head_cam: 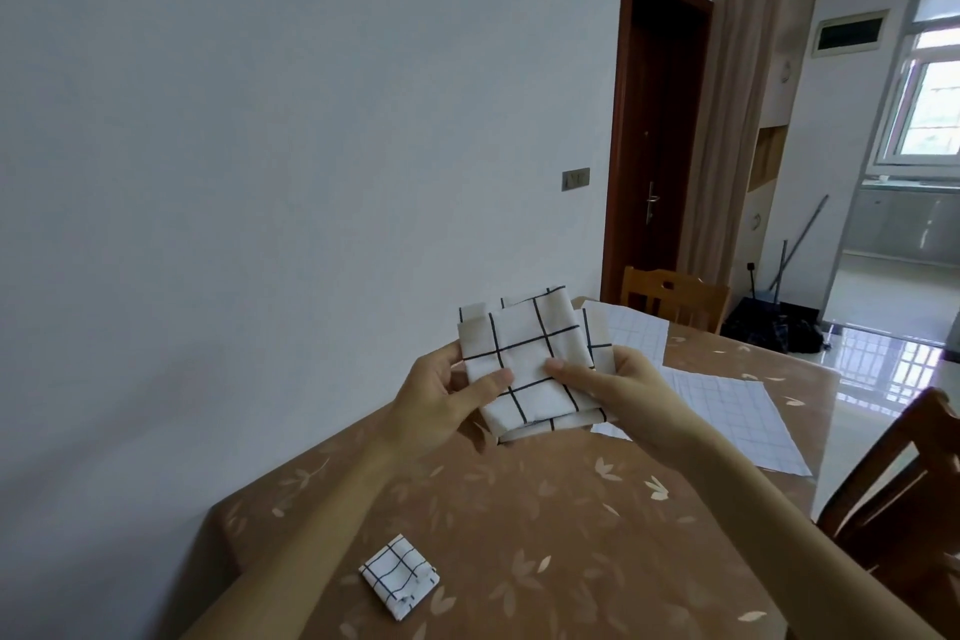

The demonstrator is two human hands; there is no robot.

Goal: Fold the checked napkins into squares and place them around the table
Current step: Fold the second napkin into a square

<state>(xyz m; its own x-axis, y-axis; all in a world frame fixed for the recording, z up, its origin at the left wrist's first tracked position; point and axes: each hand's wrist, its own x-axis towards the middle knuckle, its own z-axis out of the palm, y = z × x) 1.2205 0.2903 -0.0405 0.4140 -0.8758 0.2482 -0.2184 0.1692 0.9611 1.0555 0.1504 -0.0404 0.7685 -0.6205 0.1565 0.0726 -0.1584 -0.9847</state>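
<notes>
Both hands hold a white napkin with black checks (530,353) up above the brown leaf-patterned table (545,525). It is folded into a thick square with several layers. My left hand (447,400) grips its left edge, thumb on the front face. My right hand (618,385) grips its right side, thumb pressed near the middle. A second checked napkin (399,576), folded into a small square, lies on the table near the front left corner.
Fine-checked white cloths lie flat on the table: one at the far end (636,330), one on the right (732,418). A wooden chair (670,299) stands at the far end and a darker chair (904,483) at the right. The wall runs along the table's left.
</notes>
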